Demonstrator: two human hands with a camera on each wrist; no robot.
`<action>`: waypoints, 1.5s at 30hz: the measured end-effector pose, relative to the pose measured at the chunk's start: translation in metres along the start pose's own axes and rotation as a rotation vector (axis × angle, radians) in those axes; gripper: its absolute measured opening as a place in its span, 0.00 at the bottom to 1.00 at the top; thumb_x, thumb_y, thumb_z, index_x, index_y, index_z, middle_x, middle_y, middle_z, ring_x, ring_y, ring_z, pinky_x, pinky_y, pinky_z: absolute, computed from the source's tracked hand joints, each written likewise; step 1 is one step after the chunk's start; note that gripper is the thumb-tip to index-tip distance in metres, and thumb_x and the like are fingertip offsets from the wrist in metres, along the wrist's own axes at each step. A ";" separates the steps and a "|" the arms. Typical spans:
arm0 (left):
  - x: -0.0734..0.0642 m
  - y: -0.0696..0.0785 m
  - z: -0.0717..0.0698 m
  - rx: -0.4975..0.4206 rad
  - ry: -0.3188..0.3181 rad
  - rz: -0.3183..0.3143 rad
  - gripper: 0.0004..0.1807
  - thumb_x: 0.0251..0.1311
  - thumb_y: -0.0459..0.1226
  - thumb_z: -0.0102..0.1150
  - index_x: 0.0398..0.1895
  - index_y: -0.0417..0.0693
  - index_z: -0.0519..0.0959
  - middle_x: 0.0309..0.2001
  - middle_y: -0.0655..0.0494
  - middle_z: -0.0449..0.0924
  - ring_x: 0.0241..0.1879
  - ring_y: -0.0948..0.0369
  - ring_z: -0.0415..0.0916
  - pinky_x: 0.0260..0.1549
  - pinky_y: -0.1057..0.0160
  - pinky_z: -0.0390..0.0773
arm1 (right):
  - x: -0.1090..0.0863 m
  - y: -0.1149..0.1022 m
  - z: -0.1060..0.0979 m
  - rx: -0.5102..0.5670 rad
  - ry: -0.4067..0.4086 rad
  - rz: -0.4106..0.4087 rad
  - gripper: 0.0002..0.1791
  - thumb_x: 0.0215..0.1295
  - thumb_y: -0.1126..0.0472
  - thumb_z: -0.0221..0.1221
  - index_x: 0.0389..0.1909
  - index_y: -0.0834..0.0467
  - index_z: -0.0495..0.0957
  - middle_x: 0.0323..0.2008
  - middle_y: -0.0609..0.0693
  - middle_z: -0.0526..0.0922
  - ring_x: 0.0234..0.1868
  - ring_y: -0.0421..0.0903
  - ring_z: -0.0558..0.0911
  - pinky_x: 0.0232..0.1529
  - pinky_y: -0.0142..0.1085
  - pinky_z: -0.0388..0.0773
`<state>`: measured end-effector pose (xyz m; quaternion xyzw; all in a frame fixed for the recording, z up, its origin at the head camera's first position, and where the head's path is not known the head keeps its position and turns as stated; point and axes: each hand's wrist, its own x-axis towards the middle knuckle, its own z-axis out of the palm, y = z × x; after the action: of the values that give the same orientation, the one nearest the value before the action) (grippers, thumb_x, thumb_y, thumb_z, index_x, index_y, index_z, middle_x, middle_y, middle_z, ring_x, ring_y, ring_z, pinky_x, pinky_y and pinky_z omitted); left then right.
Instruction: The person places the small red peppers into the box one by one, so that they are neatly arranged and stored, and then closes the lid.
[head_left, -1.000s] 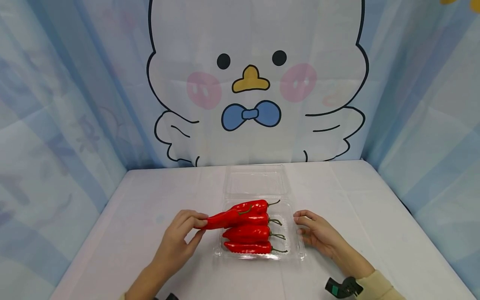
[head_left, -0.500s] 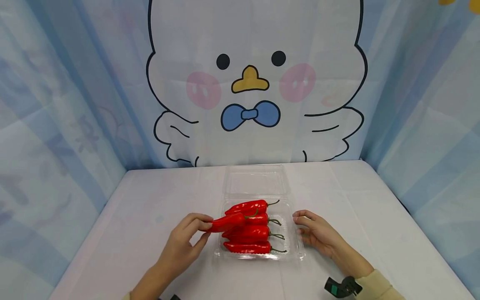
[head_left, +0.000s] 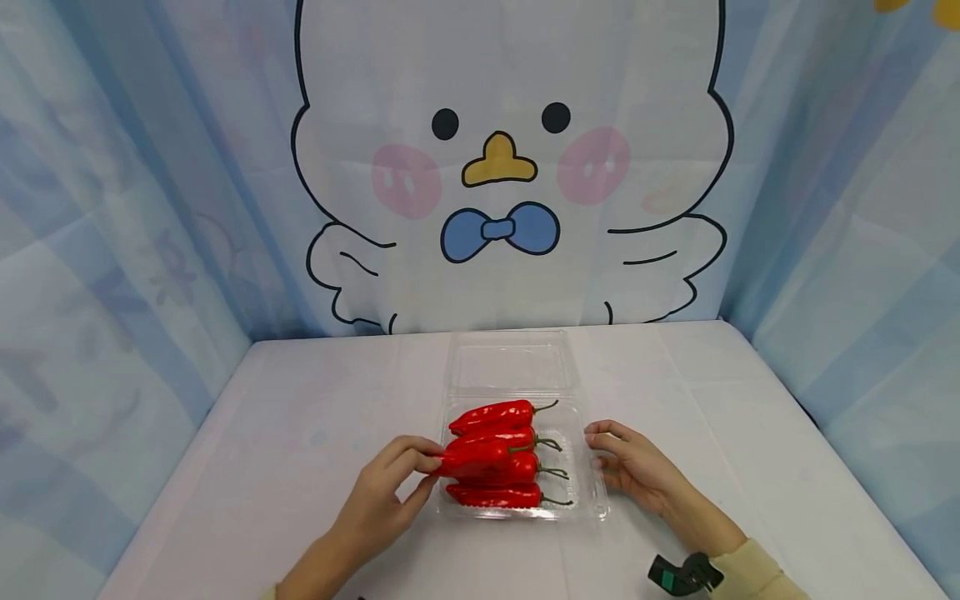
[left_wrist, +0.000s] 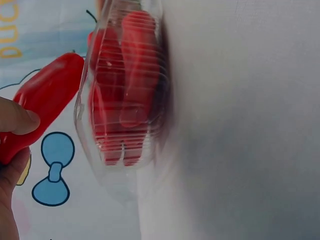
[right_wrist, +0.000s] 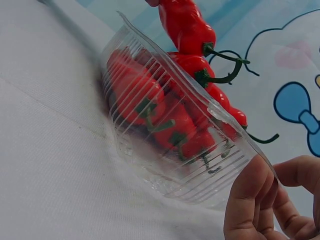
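My left hand (head_left: 382,500) pinches a red pepper (head_left: 476,458) by its pointed end, with its green stem toward the right. In the head view this pepper overlaps others lying in a clear plastic clamshell box (head_left: 517,515). The left wrist view places the held pepper (left_wrist: 55,87) above the box's rim, tilted. Several more red peppers (head_left: 495,496) lie side by side and piled inside, stems to the right. At the box's right side, my right hand (head_left: 637,467) holds the rim between thumb and fingers, as the right wrist view shows its fingers (right_wrist: 247,192) at the edge.
The box's hinged lid (head_left: 513,367) lies folded back, away from me, on the white tablecloth (head_left: 337,383). A curtain with a cartoon chick (head_left: 498,292) hangs behind the table. A black wrist device (head_left: 684,575) sits at the right sleeve.
My left hand has moved right and slightly toward me, bringing the pepper from over the back of the pile to over the middle ones. The right hand stays at the rim.
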<state>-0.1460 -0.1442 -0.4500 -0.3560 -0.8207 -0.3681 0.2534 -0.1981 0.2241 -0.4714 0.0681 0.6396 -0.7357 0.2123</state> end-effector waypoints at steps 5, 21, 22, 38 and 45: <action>-0.002 0.000 0.005 -0.048 -0.013 0.057 0.24 0.45 0.17 0.73 0.43 0.46 0.80 0.50 0.53 0.82 0.48 0.57 0.83 0.54 0.75 0.79 | 0.000 0.000 0.000 0.005 0.001 -0.001 0.10 0.77 0.59 0.57 0.53 0.56 0.71 0.41 0.46 0.73 0.30 0.37 0.76 0.28 0.27 0.78; -0.010 -0.001 0.027 -0.102 -0.086 0.087 0.22 0.47 0.19 0.74 0.42 0.46 0.79 0.50 0.54 0.81 0.47 0.61 0.82 0.50 0.74 0.81 | 0.001 0.003 -0.001 0.014 -0.015 -0.011 0.08 0.76 0.59 0.57 0.51 0.55 0.72 0.40 0.45 0.73 0.30 0.36 0.76 0.29 0.27 0.78; -0.010 -0.001 0.029 -0.100 -0.096 0.075 0.22 0.47 0.20 0.75 0.42 0.47 0.79 0.51 0.55 0.81 0.47 0.61 0.82 0.50 0.75 0.81 | 0.001 0.003 -0.001 0.014 -0.016 -0.012 0.08 0.76 0.59 0.57 0.51 0.55 0.72 0.41 0.45 0.73 0.30 0.36 0.76 0.29 0.27 0.78; -0.009 0.003 0.032 -0.048 -0.148 -0.015 0.16 0.53 0.27 0.76 0.39 0.54 0.82 0.47 0.63 0.80 0.45 0.67 0.78 0.46 0.74 0.82 | 0.001 0.001 -0.001 0.009 -0.006 -0.004 0.09 0.76 0.59 0.57 0.51 0.55 0.72 0.41 0.45 0.73 0.31 0.36 0.76 0.28 0.26 0.78; -0.007 0.005 0.033 -0.016 -0.238 -0.084 0.20 0.57 0.33 0.76 0.52 0.57 0.84 0.51 0.65 0.80 0.50 0.66 0.77 0.51 0.67 0.84 | 0.001 0.002 -0.002 0.013 0.003 0.002 0.07 0.76 0.60 0.56 0.50 0.54 0.72 0.41 0.45 0.73 0.31 0.36 0.76 0.28 0.26 0.78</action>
<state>-0.1430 -0.1186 -0.4720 -0.3645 -0.8561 -0.3402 0.1358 -0.1988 0.2257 -0.4738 0.0710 0.6351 -0.7395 0.2114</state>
